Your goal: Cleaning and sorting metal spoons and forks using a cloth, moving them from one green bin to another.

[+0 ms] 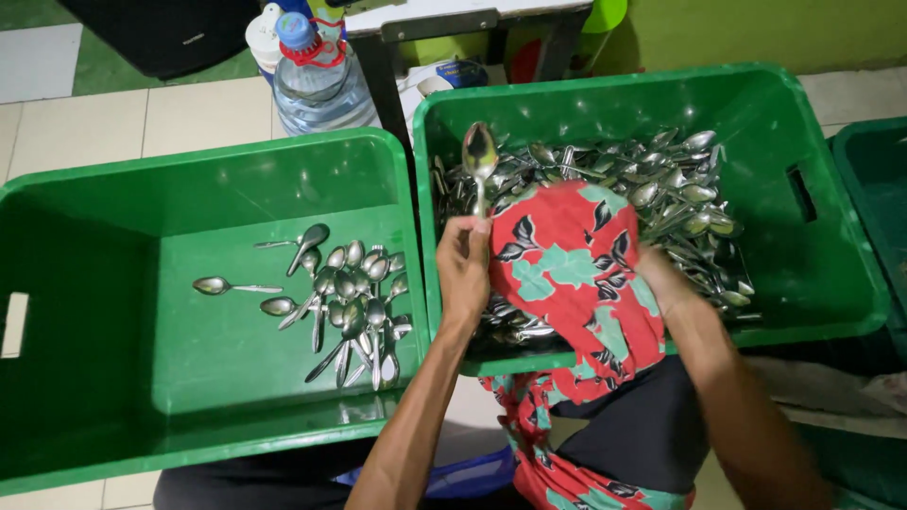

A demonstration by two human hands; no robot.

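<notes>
Green crate (pixel 831 283) behind upright spoon (pixel 479 156)

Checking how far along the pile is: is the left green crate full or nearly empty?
Nearly empty: the left green crate holds one small cluster of spoons; most floor bare.

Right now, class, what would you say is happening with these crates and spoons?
A person's left hand holds a spoon upright by its handle. The right hand holds a red and green patterned cloth over the right green crate, heaped with spoons. The left green crate holds a smaller pile.
</notes>
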